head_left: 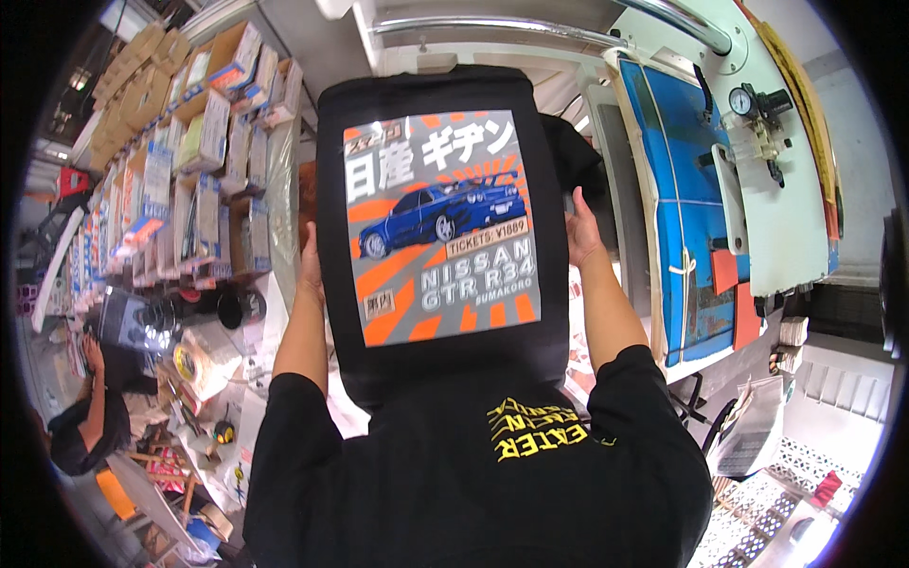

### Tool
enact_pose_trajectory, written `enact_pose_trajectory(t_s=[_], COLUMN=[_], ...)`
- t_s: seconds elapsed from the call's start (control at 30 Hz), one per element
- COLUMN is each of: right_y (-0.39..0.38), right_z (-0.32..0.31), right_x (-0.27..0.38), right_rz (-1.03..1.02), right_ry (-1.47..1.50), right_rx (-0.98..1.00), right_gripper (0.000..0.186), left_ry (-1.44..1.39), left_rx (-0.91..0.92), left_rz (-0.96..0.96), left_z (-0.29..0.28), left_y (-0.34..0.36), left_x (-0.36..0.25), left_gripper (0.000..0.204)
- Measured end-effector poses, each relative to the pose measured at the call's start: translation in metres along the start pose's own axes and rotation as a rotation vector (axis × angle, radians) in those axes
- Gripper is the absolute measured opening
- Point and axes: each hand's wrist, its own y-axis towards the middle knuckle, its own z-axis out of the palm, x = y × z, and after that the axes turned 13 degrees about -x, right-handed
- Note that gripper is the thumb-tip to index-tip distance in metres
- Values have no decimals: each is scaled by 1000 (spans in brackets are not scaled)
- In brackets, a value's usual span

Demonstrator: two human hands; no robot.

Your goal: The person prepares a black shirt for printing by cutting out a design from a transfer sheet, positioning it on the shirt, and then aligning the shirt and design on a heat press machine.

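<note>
In front of me a black T-shirt (pixel 445 364) lies spread, its front facing up. It carries a large orange, grey and white print (pixel 398 275) with a blue car across the middle. My left hand (pixel 311 265) is at the shirt's left side edge, closed against it, with most fingers hidden. On the opposite edge, my right hand (pixel 584 235) grips the side, its fingers partly visible and pointing away from me. A dark bunched piece of cloth (pixel 573 161) sticks out behind the shirt at the upper right.
Stacked cardboard boxes (pixel 213 133) fill the left side. To the right are a blue panel (pixel 672 218) tied with string and a machine with a pressure gauge (pixel 743 99). A metal bar (pixel 502 28) crosses the far side. Another person's hand (pixel 93 355) shows at far left.
</note>
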Motion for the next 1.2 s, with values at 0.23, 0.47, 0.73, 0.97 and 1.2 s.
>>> enact_pose_trajectory(t_s=[0.23,0.47,0.73,0.97,1.2], right_y=[129,121,111,72,94], right_z=[-64,-61,-89,-10,-58], right_x=[47,48,76,69,83], right_rz=[-985,-1145,-1021,-874,-1003], right_ry=[62,219,-21,315,225], right_rx=[-342,-550,-571,-427,-503], right_gripper=[47,46,40,44,40], left_ry=[-141,-576,-560,-623,-564], left_rx=[-359,-326,-408,-384,-573], left_rz=[526,401,606,502,664], left_z=[-60,-34,5,30,20], left_y=[91,71,53,23,47], left_x=[-68,-101,-123,-125,-127], left_gripper=[83,82,78,94,60])
